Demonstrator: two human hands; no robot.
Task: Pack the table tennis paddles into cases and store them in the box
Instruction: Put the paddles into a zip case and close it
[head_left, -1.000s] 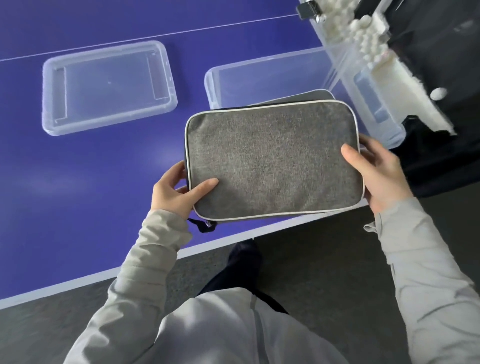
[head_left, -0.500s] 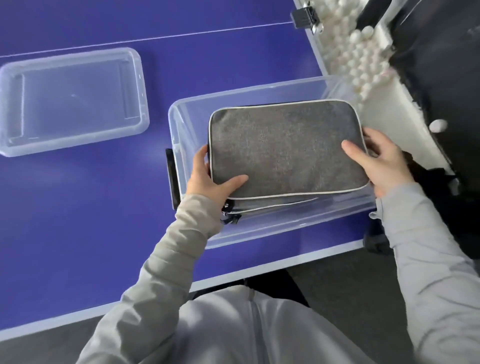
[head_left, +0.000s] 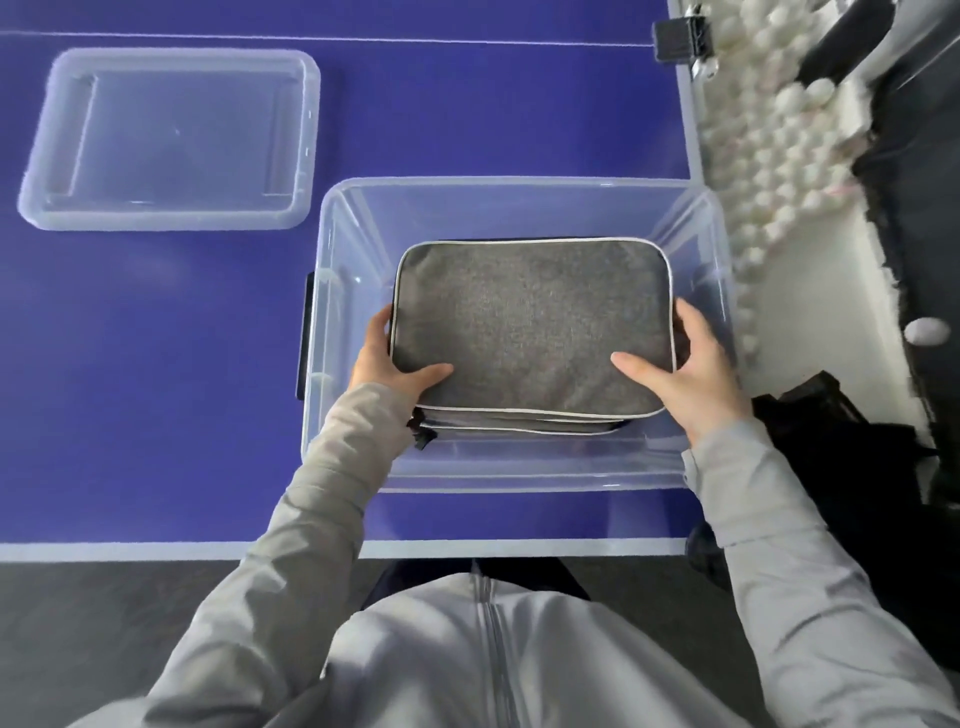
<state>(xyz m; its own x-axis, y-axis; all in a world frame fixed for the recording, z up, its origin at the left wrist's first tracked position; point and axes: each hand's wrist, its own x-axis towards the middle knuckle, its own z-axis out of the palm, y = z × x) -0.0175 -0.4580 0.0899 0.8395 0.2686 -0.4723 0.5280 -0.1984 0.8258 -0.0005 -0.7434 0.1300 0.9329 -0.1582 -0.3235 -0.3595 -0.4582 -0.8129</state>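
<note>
Looking down from the head camera, a grey fabric case (head_left: 530, 322) with pale piping sits inside a clear plastic box (head_left: 519, 189), held flat on top of at least one more grey case (head_left: 519, 422) whose edge shows just beneath its near side. The left hand (head_left: 387, 361) grips the top case at its near left corner, thumb laid across the upper face and fingers wrapped down the left edge. The right hand (head_left: 691, 366) grips the near right corner in the same manner, thumb on top and fingers curled around the right edge. Whether the top case rests with its full weight on the one below cannot be told. A small dark zipper pull (head_left: 422, 436) hangs at the near left corner of the stack.

The box stands on a blue table tennis table (head_left: 156, 415), close to its near edge and right side. A black latch (head_left: 306, 332) shows on the box's left wall. To the far left, well apart from the box, a clear lid (head_left: 171, 137) lies flat on the table. Beyond the table's right edge is a heap of white balls (head_left: 769, 140), and a dark bag (head_left: 841, 447) lies at the near right. Light grey sleeves (head_left: 332, 499) cover both arms.
</note>
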